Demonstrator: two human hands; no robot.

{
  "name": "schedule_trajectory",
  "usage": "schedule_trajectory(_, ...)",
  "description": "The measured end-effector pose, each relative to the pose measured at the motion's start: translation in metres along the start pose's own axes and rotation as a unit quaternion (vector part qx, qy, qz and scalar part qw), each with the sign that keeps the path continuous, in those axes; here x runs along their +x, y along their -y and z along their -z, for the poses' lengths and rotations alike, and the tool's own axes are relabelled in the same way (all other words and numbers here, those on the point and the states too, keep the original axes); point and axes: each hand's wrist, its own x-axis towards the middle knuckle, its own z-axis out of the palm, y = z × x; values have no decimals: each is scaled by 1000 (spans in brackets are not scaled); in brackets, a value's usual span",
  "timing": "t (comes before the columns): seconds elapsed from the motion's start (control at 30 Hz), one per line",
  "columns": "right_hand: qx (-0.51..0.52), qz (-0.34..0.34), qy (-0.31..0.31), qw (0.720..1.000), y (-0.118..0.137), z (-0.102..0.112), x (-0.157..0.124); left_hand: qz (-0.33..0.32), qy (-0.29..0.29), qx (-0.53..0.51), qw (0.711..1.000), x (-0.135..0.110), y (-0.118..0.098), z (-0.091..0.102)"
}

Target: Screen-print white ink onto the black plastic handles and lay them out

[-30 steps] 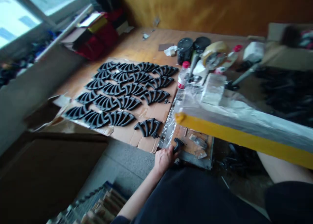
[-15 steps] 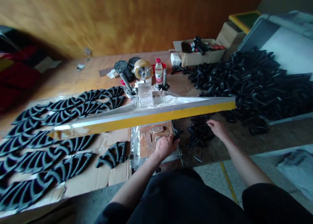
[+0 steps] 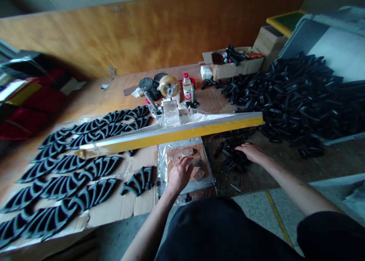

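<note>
My left hand is over a brown jig board carrying small blocks, its fingers apart and curved, with nothing visible between them. Beneath the fingertips is a small wooden block on the board. My right hand reaches over a small pile of black curved plastic parts, fingers stretched out and apart. Whether its fingertips touch a part cannot be made out. A long yellow-edged metal bar crosses above the far side of the board.
Black parts lie in rows on cardboard at left. A large heap of black parts spreads at right. Behind the bar stand a tape roll, a bottle and black pots. An open carton sits further back.
My left hand has drawn back leftward over the board and opened; the black part at its fingertips no longer shows there. My right hand's fingers have stretched out over the small pile. The view has shifted.
</note>
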Motion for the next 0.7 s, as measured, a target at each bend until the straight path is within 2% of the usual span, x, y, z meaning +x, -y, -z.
schedule_trajectory(0.07, 29, -23, -49, 998, 2, 15, 5, 59, -44, -59, 996, -17, 19, 17)
schedule_trajectory(0.13, 74, -23, -118, 990, 18, 34, 13, 111, -89, -99, 985, -30, 36, 31)
schedule_trajectory(0.2, 136, 14, -176, 975, 50, 50, 22, 140, -131, -130, 973, -36, 48, 42)
schedule_trajectory(0.27, 214, 63, -204, 953, 96, 56, 32, 150, -171, -176, 958, -35, 53, 52)
schedule_trajectory(0.37, 305, 103, -183, 929, 174, 38, 42, 131, -269, -271, 915, -22, 46, 75)
schedule_trajectory(0.47, 293, 77, -157, 940, 233, 5, 48, 71, -361, -352, 861, -1, 29, 109)
schedule_trajectory(0.53, 230, 59, -174, 956, 253, -13, 51, 24, -370, -389, 843, 12, 17, 130)
schedule_trajectory(0.6, 168, 65, -202, 963, 260, -24, 53, -7, -330, -417, 847, 22, 8, 145)
schedule_trajectory(0.7, 131, 76, -221, 964, 254, -24, 53, -9, -285, -418, 863, 22, 4, 149)
